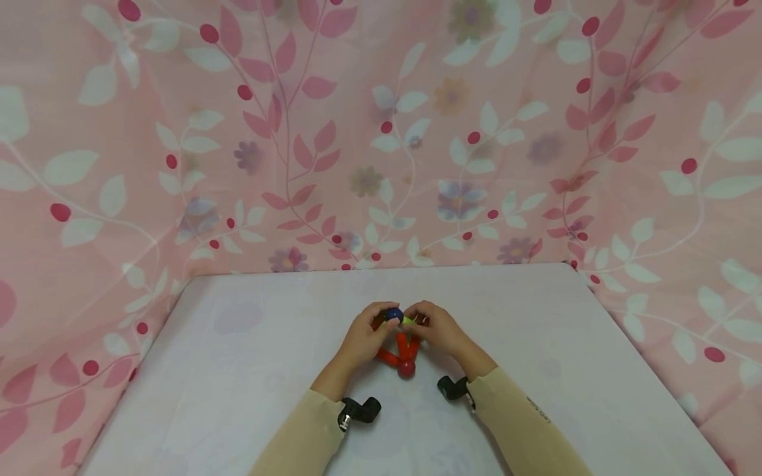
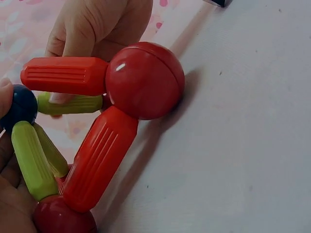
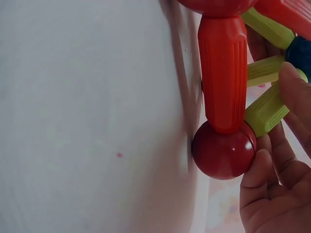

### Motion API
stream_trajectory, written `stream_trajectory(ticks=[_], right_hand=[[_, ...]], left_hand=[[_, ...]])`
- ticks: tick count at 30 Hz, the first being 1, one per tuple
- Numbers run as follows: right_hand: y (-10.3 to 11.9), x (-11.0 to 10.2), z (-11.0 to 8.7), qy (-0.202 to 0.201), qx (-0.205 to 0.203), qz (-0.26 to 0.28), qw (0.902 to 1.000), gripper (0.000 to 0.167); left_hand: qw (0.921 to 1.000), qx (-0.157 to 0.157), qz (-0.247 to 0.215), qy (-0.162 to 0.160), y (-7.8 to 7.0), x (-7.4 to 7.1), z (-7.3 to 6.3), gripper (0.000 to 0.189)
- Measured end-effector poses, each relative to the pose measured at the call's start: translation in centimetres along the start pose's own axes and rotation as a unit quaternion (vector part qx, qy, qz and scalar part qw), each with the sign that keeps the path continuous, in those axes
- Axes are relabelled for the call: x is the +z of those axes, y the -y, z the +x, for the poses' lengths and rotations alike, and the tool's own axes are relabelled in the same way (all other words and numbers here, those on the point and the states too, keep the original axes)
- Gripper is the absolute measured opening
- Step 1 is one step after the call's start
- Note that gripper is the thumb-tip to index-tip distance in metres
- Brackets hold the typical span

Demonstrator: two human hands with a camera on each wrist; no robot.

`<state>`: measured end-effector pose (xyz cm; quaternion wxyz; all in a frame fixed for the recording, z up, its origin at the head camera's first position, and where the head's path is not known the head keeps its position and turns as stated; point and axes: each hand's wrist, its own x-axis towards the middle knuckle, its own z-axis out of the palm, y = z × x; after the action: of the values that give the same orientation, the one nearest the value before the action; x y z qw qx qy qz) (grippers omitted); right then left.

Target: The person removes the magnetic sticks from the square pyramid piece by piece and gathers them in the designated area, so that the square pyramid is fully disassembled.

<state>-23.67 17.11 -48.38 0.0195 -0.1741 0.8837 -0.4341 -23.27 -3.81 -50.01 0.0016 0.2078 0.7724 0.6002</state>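
Over the table, both hands are on a toy frame of ribbed rods joined to balls, apparently magnetic building pieces. My left hand [image 1: 363, 336] holds the blue ball [image 1: 394, 315], its thumb against the near side. On the other side, my right hand [image 1: 439, 328] pinches a green rod [image 2: 73, 104] that meets the blue ball; another finger is by a red ball [image 3: 224, 150]. More green rods [image 2: 34, 160] run from the blue ball to red balls. Red rods [image 2: 101, 158] link the red balls at the base, one of them the near red ball [image 1: 406, 369]. Fingers hide the far side.
The white table [image 1: 238, 370] spreads around the hands. Pink floral cloth [image 1: 381, 132] hangs behind it and along both sides. A black camera is strapped to each wrist, the left camera [image 1: 362, 410] and the right camera [image 1: 451, 388], just above the table.
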Motion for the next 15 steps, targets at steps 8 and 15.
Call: stream_trajectory(ticks=[8,15], right_hand=[[-0.26,-0.24,-0.14,-0.011,0.014,0.023,0.9996,0.018],[-0.06,-0.45,-0.67,0.005,0.030,0.038,0.9988,0.020]], left_hand=[[0.9986,-0.005,-0.041,-0.033,0.25,-0.29,-0.05,0.040],[0.9978,0.010,0.023,-0.062,-0.24,-0.23,-0.04,0.035]])
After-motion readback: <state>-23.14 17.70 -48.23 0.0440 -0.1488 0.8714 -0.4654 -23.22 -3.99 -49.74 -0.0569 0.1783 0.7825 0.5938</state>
